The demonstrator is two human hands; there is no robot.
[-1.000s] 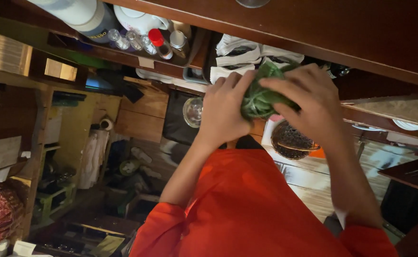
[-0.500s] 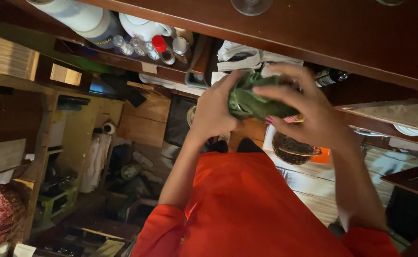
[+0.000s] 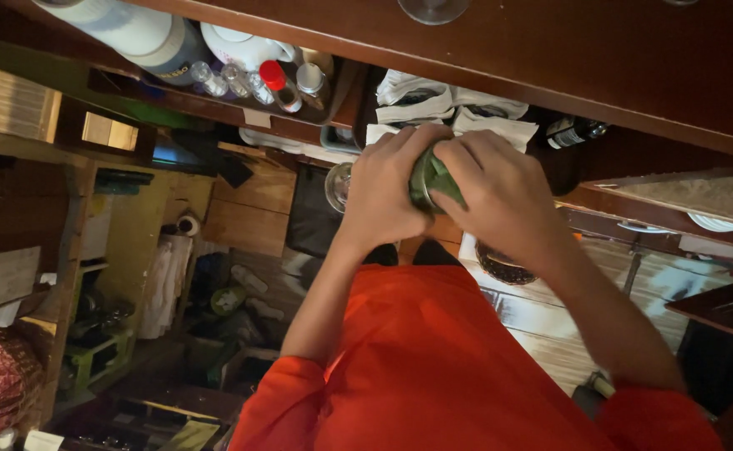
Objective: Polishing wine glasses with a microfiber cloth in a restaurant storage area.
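1. Green leaf bundle [image 3: 435, 179] sits squeezed between both hands, in front of the orange-clad chest [image 3: 433, 359], and only a narrow strip of it shows between the fingers; its full shape cannot be made out.
2. Left hand [image 3: 383, 196] curls tight around the bundle's left side, fingers clenched over it.
3. Right hand [image 3: 500, 196] wraps over the top and right side, fingers closed on the leaf and hiding most of it.
4. Compared with a second ago, far less green shows: the loose leaf that stuck out between the hands is now pressed small, and the hands have drawn closer together.
5. Beyond the hands lie folded white cloths [image 3: 454, 104], partly cut off by the dark wooden beam [image 3: 550, 58].
6. Farther left, small bottles [image 3: 253, 79], one red-capped, stand by a white teapot [image 3: 237, 42] on a shelf.
7. Dim wooden shelving [image 3: 91, 209] and cluttered storage fill the left; details there are too dark to read.
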